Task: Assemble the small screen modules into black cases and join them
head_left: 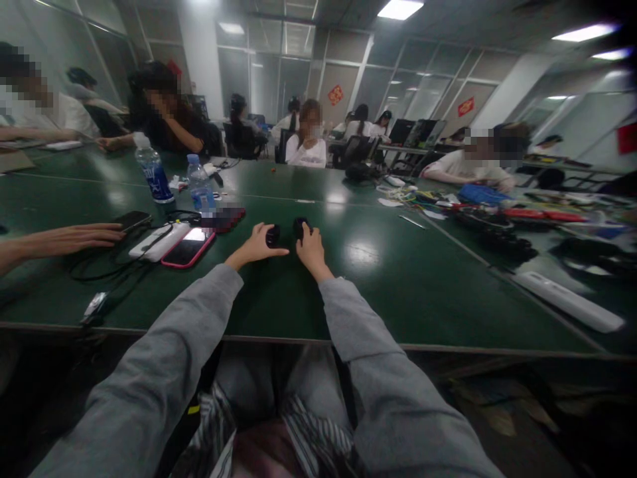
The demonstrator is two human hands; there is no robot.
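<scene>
My left hand [256,244] rests on the green table [388,279], its fingers curled around a small round black object [273,235]. My right hand [310,247] sits just to the right, closed on a second small black object [300,226]. The two black pieces are a few centimetres apart and do not touch. Both my arms wear grey sleeves and reach forward from the near table edge.
A pink-cased phone [188,247] and a white power bank [159,241] with black cables lie left of my hands. A neighbour's hand [74,238] rests beside another phone [131,220]. Two water bottles [154,174] stand behind. Cables, tools and a white bar [567,301] lie right. Several people sit around.
</scene>
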